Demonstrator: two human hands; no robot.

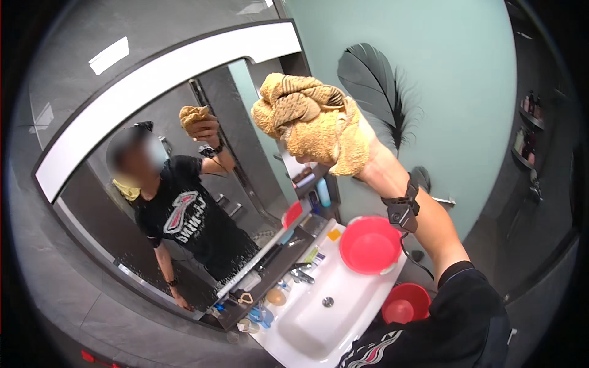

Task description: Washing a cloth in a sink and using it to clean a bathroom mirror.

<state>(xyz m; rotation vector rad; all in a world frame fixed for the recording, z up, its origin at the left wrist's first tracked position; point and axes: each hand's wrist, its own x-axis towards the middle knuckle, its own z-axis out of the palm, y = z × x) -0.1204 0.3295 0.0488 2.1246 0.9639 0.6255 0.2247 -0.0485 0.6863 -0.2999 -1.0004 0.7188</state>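
My right hand (pixel 366 142) is raised in front of the mirror (pixel 211 178), closed round a bunched tan towel (pixel 319 126) with dark stripes. Folds of the cloth cover most of the fingers. In the glass, the towel's reflection appears well apart from the towel itself, so the two do not seem to touch. A black strap with a small camera (pixel 402 214) circles my right wrist. My left hand does not come directly into view; only its reflection hangs low in the mirror, too small to read the fingers. White specks or droplets mark the mirror's lower part.
Below is a white washbasin (pixel 294 325) with a chrome faucet (pixel 302 274). A red basin (pixel 370 245) rests on its right end, and a red bucket (pixel 406 303) stands beneath. Toiletries line a dark ledge (pixel 270 276). Corner shelves (pixel 527 119) with bottles are at far right.
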